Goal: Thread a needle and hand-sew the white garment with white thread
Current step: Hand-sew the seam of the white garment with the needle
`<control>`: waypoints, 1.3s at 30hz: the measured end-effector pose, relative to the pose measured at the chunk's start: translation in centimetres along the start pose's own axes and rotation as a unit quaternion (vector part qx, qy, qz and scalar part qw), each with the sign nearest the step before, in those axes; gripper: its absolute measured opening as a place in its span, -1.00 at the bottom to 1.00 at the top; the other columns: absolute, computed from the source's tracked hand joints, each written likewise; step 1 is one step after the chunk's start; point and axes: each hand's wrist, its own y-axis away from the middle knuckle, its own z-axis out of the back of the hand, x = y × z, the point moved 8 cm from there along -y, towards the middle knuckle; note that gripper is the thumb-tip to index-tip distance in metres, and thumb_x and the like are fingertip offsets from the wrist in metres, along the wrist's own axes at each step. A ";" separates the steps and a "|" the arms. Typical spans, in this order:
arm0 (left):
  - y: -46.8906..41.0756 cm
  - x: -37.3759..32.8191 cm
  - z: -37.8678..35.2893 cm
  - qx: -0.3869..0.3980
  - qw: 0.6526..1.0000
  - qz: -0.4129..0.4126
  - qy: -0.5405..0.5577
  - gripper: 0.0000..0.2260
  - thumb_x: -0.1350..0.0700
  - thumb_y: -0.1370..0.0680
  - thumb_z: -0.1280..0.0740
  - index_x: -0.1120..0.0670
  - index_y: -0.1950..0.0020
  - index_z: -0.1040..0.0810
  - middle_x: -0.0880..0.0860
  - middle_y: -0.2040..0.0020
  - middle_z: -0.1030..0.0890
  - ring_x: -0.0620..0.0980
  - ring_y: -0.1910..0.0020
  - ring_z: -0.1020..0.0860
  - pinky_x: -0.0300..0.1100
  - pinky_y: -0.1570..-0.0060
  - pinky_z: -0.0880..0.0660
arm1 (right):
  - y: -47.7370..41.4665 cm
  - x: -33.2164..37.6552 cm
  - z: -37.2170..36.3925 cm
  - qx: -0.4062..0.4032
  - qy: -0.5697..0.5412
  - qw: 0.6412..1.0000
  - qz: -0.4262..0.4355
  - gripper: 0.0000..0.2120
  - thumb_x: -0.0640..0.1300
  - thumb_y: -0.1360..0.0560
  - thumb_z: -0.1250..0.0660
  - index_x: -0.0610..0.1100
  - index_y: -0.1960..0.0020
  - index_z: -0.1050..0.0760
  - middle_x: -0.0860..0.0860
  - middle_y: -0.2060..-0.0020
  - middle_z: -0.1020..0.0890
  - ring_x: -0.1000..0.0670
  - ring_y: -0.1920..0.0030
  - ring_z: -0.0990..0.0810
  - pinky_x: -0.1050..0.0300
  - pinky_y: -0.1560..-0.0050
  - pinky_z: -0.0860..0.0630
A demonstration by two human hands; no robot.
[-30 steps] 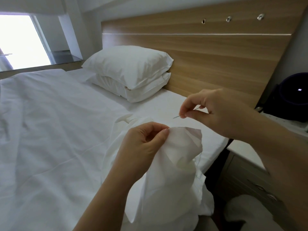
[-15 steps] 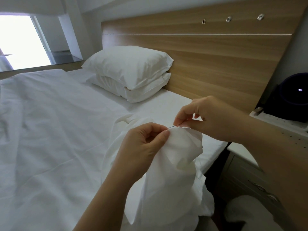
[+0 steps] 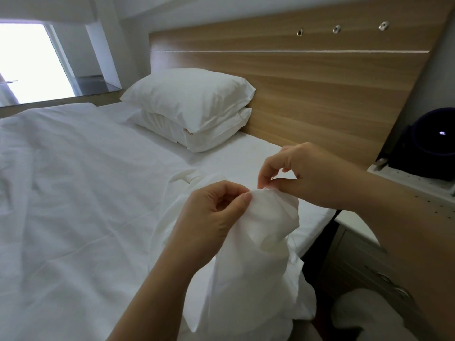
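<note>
Obs: left hand (image 3: 211, 217) thumb and forefinger clamped on raised fold of thin white fabric garment (image 3: 266, 232); right hand (image 3: 307, 175) fingertips pinched on that fold's top edge

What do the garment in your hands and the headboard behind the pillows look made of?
Garment: thin woven cloth, probably cotton or a blend, matte white; it creases softly and drapes limp. Headboard: wood or wood-look laminate, smooth satin finish; straight, even grain bands, so laminate seems likelier.
</note>
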 end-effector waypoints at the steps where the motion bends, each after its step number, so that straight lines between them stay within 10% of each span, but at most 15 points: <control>1: 0.0 0.0 0.0 0.000 1.000 0.000 0.001 -0.89 0.10 -0.52 -0.38 -0.05 0.19 -0.65 -0.10 0.25 -0.67 -0.17 0.22 -0.62 -0.34 0.18 -0.51 | 0.0 0.0 0.0 0.000 -0.002 1.000 0.000 -0.86 -0.20 -0.49 -0.37 0.01 0.11 -0.64 0.24 0.22 -0.61 0.32 0.06 -0.49 0.52 0.11 -0.33; 25: 0.1 0.1 -0.3 0.018 0.999 0.009 0.026 -0.86 0.09 -0.51 -0.39 -0.07 0.23 -0.66 -0.08 0.25 -0.67 -0.16 0.23 -0.61 -0.31 0.17 -0.52 | 0.4 0.4 -0.2 0.018 -0.084 0.996 -0.014 -0.75 -0.25 -0.48 -0.35 0.10 0.20 -0.59 0.19 0.21 -0.64 0.34 0.11 -0.51 0.51 0.15 -0.38; 39: 0.3 0.0 -0.6 0.036 0.998 0.014 0.057 -0.90 0.09 -0.50 -0.38 -0.01 0.19 -0.66 -0.08 0.26 -0.67 -0.18 0.23 -0.61 -0.34 0.17 -0.51 | 0.1 -0.9 -0.7 0.026 -0.106 0.993 -0.046 -0.86 -0.20 -0.45 -0.40 0.02 0.16 -0.64 0.15 0.21 -0.66 0.22 0.15 -0.60 0.18 0.05 -0.57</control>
